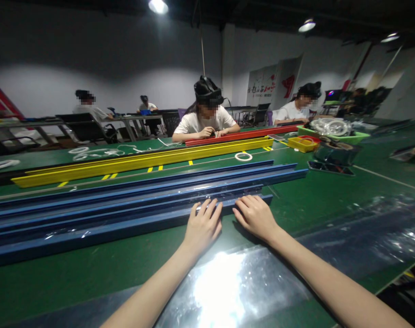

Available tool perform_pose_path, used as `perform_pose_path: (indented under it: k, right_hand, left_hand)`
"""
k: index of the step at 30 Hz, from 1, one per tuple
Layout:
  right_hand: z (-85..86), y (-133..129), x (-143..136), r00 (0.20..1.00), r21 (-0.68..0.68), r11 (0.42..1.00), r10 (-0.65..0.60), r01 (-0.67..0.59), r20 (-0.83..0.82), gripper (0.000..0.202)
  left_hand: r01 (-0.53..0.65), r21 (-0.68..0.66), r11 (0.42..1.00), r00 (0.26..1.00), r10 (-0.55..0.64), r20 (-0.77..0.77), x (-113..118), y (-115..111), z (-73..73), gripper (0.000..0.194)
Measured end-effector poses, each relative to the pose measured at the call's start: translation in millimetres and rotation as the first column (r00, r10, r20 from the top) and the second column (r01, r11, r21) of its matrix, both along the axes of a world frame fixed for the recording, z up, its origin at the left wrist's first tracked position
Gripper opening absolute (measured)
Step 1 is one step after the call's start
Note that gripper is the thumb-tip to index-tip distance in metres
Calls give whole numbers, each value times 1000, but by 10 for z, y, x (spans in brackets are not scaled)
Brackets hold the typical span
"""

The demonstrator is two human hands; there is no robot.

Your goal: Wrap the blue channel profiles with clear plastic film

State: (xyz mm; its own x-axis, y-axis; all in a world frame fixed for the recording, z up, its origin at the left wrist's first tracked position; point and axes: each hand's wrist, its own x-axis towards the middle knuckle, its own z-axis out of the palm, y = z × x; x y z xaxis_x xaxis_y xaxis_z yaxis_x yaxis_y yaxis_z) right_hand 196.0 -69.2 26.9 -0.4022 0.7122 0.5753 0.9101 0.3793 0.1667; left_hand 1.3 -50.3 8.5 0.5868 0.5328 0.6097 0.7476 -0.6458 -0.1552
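Note:
Several long blue channel-shaped rails (139,192) lie side by side on the green table, some with shiny clear film on them. My left hand (203,224) rests on the nearest blue rail (101,228), fingers stretched and spread over its upper edge. Close to the right end of that rail is my right hand (257,216), its fingers bent over the edge and drawn together, the thumb side lower. The undersides of both hands are hidden. Below my wrists a sheet of clear plastic film (248,287) lies on the table and reflects a bright light.
Beyond are yellow rails (142,160) and a red rail (241,135), where a co-worker (207,114) leans on the table. A white ring (243,156), a yellow tray (301,145), a green basket (356,136), a tape roll (335,152) and a phone (330,168) stand right.

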Motion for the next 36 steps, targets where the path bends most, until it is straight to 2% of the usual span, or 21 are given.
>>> perform_pose_path:
  k: [3, 5, 8, 10, 18, 21, 24, 30, 33, 36]
  right_hand:
    - [16, 8, 28, 995, -12, 995, 100, -100, 11, 24]
    - [39, 16, 72, 998, 2, 998, 64, -64, 2, 25]
    - [63, 26, 127, 997, 7, 997, -77, 77, 6, 26]
    - [62, 28, 133, 992, -5, 992, -123, 123, 30, 27]
    - [48, 24, 88, 998, -47, 999, 12, -9, 59, 26]
    - [79, 24, 133, 997, -2, 997, -81, 81, 19, 28]
    - [94, 21, 152, 986, -15, 986, -165, 165, 28, 30]
    - [125, 2, 128, 993, -61, 998, -19, 26, 116, 25]
    - [150, 2, 177, 994, -26, 997, -76, 78, 83, 27]
    - [145, 9, 212, 990, -52, 992, -114, 119, 86, 28]
  left_hand:
    - [1, -19, 1000, 1000, -2, -17, 3, 0, 0, 36]
    - [-28, -24, 999, 1000, 28, -5, 8, -3, 2, 35]
    - [-71, -28, 997, 997, 72, 18, 14, -7, 3, 33]
    - [-82, -30, 996, 996, 83, 27, 13, -5, 4, 33]
    - [-15, -31, 999, 1000, 15, -15, -2, 5, 1, 37]
    - [-31, -36, 999, 999, 30, -18, -1, 6, 0, 36]
    - [-35, -28, 999, 999, 35, -17, 0, 11, -1, 36]
    - [1, -15, 1000, 1000, -1, -16, -3, 12, -1, 37]
    - [-17, -13, 1000, 1000, 16, -12, -2, 7, 4, 36]
    - [-31, -12, 999, 1000, 31, -3, -1, 8, 5, 35]
